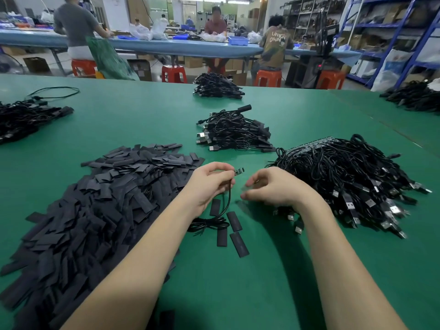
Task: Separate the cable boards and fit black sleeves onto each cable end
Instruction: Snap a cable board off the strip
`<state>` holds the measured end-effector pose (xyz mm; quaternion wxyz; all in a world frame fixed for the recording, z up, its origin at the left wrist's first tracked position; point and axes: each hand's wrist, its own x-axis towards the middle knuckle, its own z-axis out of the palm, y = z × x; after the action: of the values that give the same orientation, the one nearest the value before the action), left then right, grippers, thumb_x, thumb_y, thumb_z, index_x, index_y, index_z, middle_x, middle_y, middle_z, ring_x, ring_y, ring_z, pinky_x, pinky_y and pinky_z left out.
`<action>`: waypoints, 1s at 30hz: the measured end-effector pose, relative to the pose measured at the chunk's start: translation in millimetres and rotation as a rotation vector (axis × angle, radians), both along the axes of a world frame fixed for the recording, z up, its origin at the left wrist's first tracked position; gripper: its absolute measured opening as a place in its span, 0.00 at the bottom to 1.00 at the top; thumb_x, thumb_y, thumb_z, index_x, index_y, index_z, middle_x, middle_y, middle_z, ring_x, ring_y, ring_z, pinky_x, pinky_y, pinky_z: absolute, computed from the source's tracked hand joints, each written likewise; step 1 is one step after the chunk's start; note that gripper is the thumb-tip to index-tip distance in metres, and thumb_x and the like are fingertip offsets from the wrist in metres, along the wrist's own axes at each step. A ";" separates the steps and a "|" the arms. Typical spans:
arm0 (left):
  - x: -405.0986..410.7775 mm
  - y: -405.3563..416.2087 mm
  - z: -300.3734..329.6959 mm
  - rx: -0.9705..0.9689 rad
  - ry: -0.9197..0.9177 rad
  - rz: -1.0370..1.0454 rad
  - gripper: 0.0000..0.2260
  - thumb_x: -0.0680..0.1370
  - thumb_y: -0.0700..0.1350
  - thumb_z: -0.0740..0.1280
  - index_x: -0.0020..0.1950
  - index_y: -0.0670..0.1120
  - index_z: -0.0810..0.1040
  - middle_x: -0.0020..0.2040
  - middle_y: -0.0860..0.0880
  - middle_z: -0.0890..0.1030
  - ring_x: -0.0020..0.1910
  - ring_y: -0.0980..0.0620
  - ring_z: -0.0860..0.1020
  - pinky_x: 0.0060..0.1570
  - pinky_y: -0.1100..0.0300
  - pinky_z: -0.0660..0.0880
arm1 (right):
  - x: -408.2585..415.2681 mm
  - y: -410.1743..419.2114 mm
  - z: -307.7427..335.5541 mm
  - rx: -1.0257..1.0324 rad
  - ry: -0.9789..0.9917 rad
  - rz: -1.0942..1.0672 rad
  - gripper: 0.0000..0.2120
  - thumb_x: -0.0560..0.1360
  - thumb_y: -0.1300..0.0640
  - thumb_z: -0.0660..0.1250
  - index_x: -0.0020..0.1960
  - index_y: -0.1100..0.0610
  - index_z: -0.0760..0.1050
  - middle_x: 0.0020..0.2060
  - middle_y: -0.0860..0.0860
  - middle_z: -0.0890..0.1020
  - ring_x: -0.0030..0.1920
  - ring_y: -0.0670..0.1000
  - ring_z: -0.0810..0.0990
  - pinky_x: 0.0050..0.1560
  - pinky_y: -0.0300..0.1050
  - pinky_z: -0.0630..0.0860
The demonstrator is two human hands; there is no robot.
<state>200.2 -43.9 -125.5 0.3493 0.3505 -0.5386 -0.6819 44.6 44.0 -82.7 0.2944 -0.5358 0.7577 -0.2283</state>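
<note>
We see the left hand (209, 184) pinching a black cable (227, 198) just behind its small circuit board (237, 172), which points right toward the loosely curled, blurred right hand (273, 186). Loose black sleeves (234, 221) lie below on the green worktable (142, 120) in a workshop.

Bare green table (273, 282) lies open near the front edge. A big sleeve pile (95, 210) blocks the left side, a cable heap (345, 182) blocks the right, and four loose sleeves (234, 221) lie between them.
</note>
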 end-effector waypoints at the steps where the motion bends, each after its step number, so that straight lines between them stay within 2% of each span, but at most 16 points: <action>1: -0.3 -1.1 -0.3 0.022 0.014 0.014 0.04 0.78 0.33 0.69 0.49 0.41 0.81 0.38 0.47 0.82 0.35 0.55 0.81 0.40 0.66 0.79 | -0.2 1.1 0.4 0.037 0.045 0.067 0.13 0.68 0.48 0.80 0.49 0.49 0.82 0.42 0.45 0.86 0.42 0.47 0.82 0.49 0.45 0.79; 3: -0.6 -2.9 -1.1 0.056 0.046 0.035 0.04 0.79 0.34 0.69 0.49 0.41 0.81 0.39 0.47 0.82 0.37 0.55 0.82 0.41 0.66 0.79 | 3.8 3.0 1.4 0.099 0.023 0.184 0.14 0.66 0.48 0.82 0.49 0.47 0.84 0.40 0.42 0.84 0.40 0.44 0.81 0.50 0.46 0.78; 7: 0.7 -6.3 -3.2 0.111 0.106 0.033 0.03 0.79 0.34 0.69 0.49 0.41 0.81 0.38 0.47 0.83 0.37 0.54 0.83 0.42 0.64 0.80 | 11.9 -0.5 0.9 0.139 0.074 0.270 0.17 0.62 0.46 0.83 0.48 0.35 0.83 0.41 0.41 0.80 0.37 0.40 0.77 0.41 0.37 0.71; 9: 1.2 -7.3 -3.6 0.116 0.105 0.026 0.03 0.79 0.35 0.69 0.49 0.42 0.81 0.37 0.47 0.83 0.38 0.54 0.83 0.43 0.63 0.80 | 13.8 -2.9 -0.6 0.142 0.089 0.286 0.15 0.62 0.47 0.84 0.45 0.37 0.83 0.39 0.41 0.79 0.36 0.40 0.77 0.40 0.36 0.70; 14: 1.7 -7.3 -2.8 0.156 0.173 0.024 0.05 0.79 0.33 0.68 0.47 0.42 0.80 0.36 0.48 0.83 0.36 0.54 0.82 0.40 0.64 0.80 | 11.4 -2.5 -3.5 0.065 0.040 0.251 0.07 0.68 0.54 0.80 0.41 0.48 0.83 0.35 0.42 0.82 0.34 0.42 0.77 0.41 0.38 0.73; 16: 2.3 -6.8 -2.3 0.159 0.189 0.018 0.05 0.79 0.33 0.68 0.47 0.42 0.80 0.36 0.49 0.83 0.35 0.54 0.82 0.38 0.64 0.79 | 7.1 -0.3 -4.8 -0.011 -0.047 0.190 0.04 0.72 0.56 0.77 0.43 0.52 0.83 0.36 0.45 0.83 0.34 0.45 0.76 0.40 0.39 0.73; 19: 3.4 -7.1 -1.4 0.170 0.204 0.001 0.05 0.79 0.34 0.68 0.47 0.42 0.80 0.36 0.49 0.83 0.35 0.55 0.81 0.38 0.64 0.79 | 5.1 1.2 -10.0 -0.135 -0.289 0.059 0.02 0.75 0.60 0.75 0.45 0.57 0.82 0.34 0.50 0.84 0.35 0.46 0.80 0.38 0.36 0.75; 24: 4.2 -8.3 -2.1 0.172 0.193 -0.044 0.05 0.80 0.35 0.68 0.46 0.44 0.80 0.37 0.50 0.82 0.35 0.55 0.80 0.41 0.63 0.78 | 10.4 -8.9 -24.0 -0.413 -0.572 -0.321 0.04 0.76 0.66 0.69 0.50 0.60 0.79 0.35 0.54 0.85 0.37 0.53 0.85 0.40 0.45 0.83; 27: 4.4 -7.9 -2.1 0.174 0.200 -0.051 0.05 0.80 0.35 0.67 0.47 0.43 0.80 0.36 0.50 0.82 0.35 0.54 0.80 0.40 0.63 0.79 | 17.4 -14.3 -26.4 -0.493 -0.772 -0.347 0.04 0.77 0.67 0.70 0.51 0.62 0.79 0.32 0.52 0.84 0.36 0.53 0.85 0.40 0.43 0.83; 30: 5.3 -8.1 -2.1 0.182 0.215 -0.055 0.04 0.80 0.35 0.67 0.47 0.43 0.79 0.38 0.49 0.82 0.36 0.54 0.80 0.40 0.64 0.79 | 21.7 -15.7 -26.1 -0.507 -0.916 -0.288 0.07 0.76 0.65 0.73 0.53 0.62 0.80 0.36 0.54 0.85 0.38 0.53 0.84 0.44 0.43 0.83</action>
<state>205.5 -52.0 -127.6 0.3530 0.2909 -0.4432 -0.7709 66.3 28.4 -108.8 0.4219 -0.3266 0.5388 -0.6520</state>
